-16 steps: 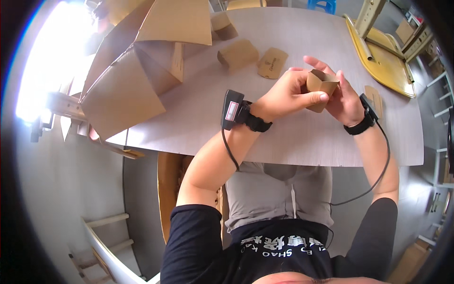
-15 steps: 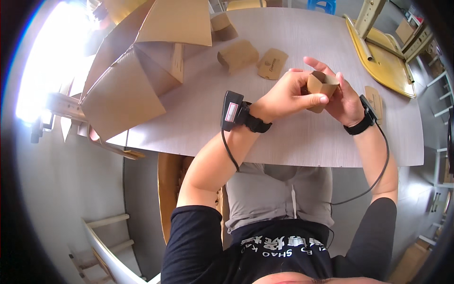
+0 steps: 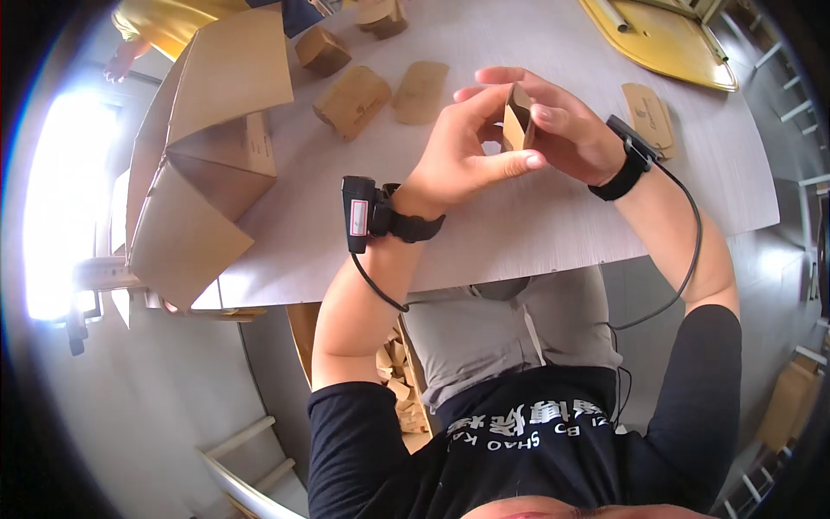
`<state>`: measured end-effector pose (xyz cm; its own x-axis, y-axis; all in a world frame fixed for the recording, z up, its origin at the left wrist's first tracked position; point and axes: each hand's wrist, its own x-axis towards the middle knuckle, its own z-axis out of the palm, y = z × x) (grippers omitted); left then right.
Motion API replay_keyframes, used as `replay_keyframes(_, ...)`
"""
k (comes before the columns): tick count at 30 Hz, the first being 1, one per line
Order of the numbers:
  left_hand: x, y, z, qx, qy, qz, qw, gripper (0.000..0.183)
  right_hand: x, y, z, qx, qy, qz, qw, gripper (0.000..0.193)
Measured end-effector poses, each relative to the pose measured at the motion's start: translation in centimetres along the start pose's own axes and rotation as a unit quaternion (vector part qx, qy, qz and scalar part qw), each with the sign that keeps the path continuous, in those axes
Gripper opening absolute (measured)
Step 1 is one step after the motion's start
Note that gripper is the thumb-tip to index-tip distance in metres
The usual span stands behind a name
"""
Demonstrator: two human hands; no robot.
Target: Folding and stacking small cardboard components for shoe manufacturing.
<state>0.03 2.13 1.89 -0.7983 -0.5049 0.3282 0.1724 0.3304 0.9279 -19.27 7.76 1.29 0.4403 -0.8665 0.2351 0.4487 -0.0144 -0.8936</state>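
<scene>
A small brown cardboard box (image 3: pixel 517 130) is held above the table between my two hands, its end flaps folding inward and its open end facing me. My left hand (image 3: pixel 462 147) grips it from the left, thumb along the near side. My right hand (image 3: pixel 571 130) closes on it from the right, with the thumb at its upper edge and other fingers behind. Beyond my left hand lie a flat cardboard piece (image 3: pixel 421 92) and a puffed-out cardboard sleeve (image 3: pixel 353 102). A printed flat piece (image 3: pixel 648 119) lies beyond my right wrist.
A large open carton (image 3: pixel 220 95) stands on the table's left side. Small folded boxes (image 3: pixel 322 52) sit at the far edge. A yellow chair seat (image 3: pixel 666 43) is at the far right. Below the table, a carton holds many small pieces (image 3: pixel 398 381). Another person's hand (image 3: pixel 121 65) shows far left.
My hands and the small box have shifted left and farther away in view; the box's opening looks narrower, its sides pressed closer. The whole view has shifted, and another person appears far left.
</scene>
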Motion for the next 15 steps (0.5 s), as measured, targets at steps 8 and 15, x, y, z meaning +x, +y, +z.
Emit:
replay_keyframes(8, -0.1, -0.4, 0.9, 0.267, 0.027, 0.091, 0.959, 0.069, -0.8, 1.6, 0.3, -0.009, 0.051, -0.051, 0.997, 0.03)
replay_keyframes(15, -0.2, 0.4, 1.1, -0.054, -0.008, 0.025, 0.998, 0.076, -0.9, -1.5, -0.4, -0.382, 0.082, -0.359, 0.847, 0.029)
